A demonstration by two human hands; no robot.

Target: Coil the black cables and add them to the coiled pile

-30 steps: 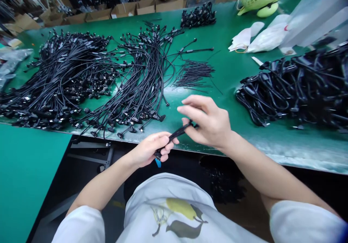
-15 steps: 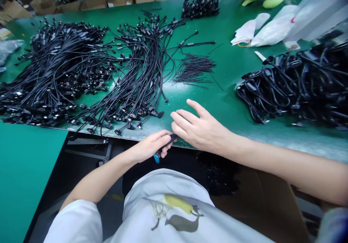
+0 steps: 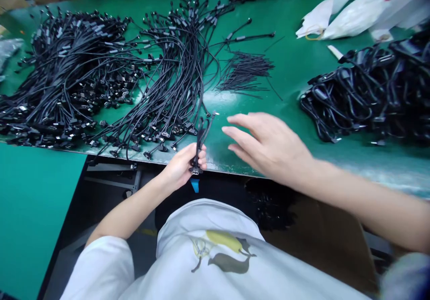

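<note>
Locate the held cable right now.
In the head view, the held cable is in the left hand, just left of centre at the table's near edge; the right hand is apart, to its right.

The left hand grips, forearm slanting toward two o'clock; the right hand hovers, bent fingers parted toward ten o'clock.

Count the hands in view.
2: the left hand holds a cable at the table's near edge; the right hand is apart, to its right.
</note>
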